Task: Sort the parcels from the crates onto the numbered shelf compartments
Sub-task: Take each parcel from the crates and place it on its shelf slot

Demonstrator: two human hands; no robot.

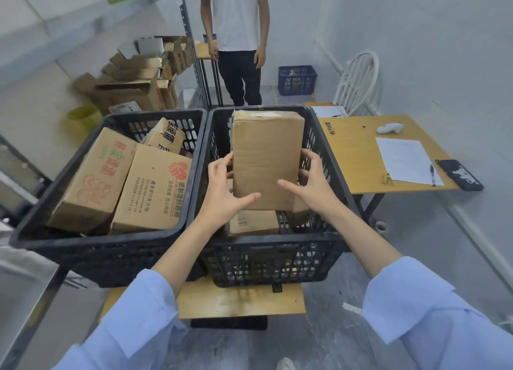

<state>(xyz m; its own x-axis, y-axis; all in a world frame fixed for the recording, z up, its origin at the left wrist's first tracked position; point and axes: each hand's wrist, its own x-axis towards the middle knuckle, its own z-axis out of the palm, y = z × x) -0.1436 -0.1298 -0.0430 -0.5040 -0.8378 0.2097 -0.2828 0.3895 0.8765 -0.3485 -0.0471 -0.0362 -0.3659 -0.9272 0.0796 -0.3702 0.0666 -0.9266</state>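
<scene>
1. Step in hand: pick-up. One parcel (268, 159), a plain brown box, is held upright over the right crate (277, 243). It appears raised above the other parcels lying inside.
2. Left hand (224, 186): fingers curled round the parcel's left edge, thumb laid across the lower front face.
3. Right hand (311, 181): fingers wrapped round the right edge, thumb on the front face.
4. Left crate (105, 245): several printed boxes (150, 186), untouched.
5. Next move, judged: turn the parcel to find its number, which this face does not show. Then carry it to the shelf (83, 23) at far left, where no compartment number can be read.

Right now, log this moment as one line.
step: pick | left hand, right hand: gripping plain brown cardboard parcel | over: right black plastic crate
</scene>
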